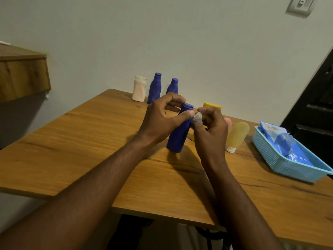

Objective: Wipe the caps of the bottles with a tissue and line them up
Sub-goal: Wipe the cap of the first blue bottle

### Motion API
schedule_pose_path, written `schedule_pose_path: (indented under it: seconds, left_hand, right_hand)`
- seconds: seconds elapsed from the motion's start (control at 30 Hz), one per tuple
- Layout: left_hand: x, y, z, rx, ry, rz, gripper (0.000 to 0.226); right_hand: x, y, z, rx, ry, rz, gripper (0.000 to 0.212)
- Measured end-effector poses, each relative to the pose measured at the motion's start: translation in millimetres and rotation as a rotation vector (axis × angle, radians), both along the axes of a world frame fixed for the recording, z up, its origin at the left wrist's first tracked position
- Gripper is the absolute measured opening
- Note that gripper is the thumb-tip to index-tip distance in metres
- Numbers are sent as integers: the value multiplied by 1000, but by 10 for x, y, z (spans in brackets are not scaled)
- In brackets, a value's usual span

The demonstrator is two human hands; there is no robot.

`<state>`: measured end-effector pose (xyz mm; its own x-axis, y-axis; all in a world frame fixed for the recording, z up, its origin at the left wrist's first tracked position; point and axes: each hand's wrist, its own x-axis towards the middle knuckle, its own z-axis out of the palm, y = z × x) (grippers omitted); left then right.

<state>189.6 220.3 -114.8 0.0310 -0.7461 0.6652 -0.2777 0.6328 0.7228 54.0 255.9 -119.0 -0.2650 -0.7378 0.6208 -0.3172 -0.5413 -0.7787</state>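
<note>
Blue bottle, mid-frame on the wooden table, tilted; left hand grips its neck, right hand pinches a crumpled tissue beside the cap. Best practice: steady the neck, rub around the cap, then stand it beside the row at upper centre.

readable text: none | packets in basket: print too blurred

Bare forearms reach in from 7 and 5 o'clock, meeting near centre. The left hand curls thumb and fingers round the neck of a tall blue plastic bottle. The right hand, at its 3 o'clock, pinches a crumpled white tissue.
</note>
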Motion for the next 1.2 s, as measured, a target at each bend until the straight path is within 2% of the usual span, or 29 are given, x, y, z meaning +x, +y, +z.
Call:
schedule_pose_path:
  seconds: [0.1, 0.2, 0.33, 0.5, 0.63, 0.73, 0.8, 1.03, 1.1, 1.2]
  left_hand:
    - [2, 10, -1, 3, 4, 7, 34]
    - [10, 4, -3, 16, 2, -1, 32]
    - [22, -8, 0, 43, 37, -27, 32]
    - [45, -37, -8, 76, 76, -81, 33]
    - [40, -76, -11, 95, 64, -109, 32]
    - [41, -80, -13, 99, 53, -112, 32]
    - [32, -80, -10, 100, 51, -115, 32]
    - [23, -49, -25, 89, 76, -66, 35]
    - [24, -50, -17, 94, 79, -69, 40]
    - [14, -60, 5, 103, 86, -94, 43]
  right_hand:
    - [7, 38, 22, -102, 20, -22, 20]
    - [15, 20, 8, -108, 21, -15, 18]
    - [0, -10, -4, -23, 37, 47, 14]
    - [-26, -15, -5, 110, 17, 68, 18]
    - [-9, 6, 15, -39, -14, 5, 11]
    - [6, -11, 14, -93, -14, -15, 14]
    - [4, -35, 9, -49, 0, 13, 13]
    - [-67, -67, -63, 302, 53, 135, 5]
    - [-65, -62, -61, 250, 49, 111, 4]
    - [-49, -63, -36, 61, 4, 32, 6]
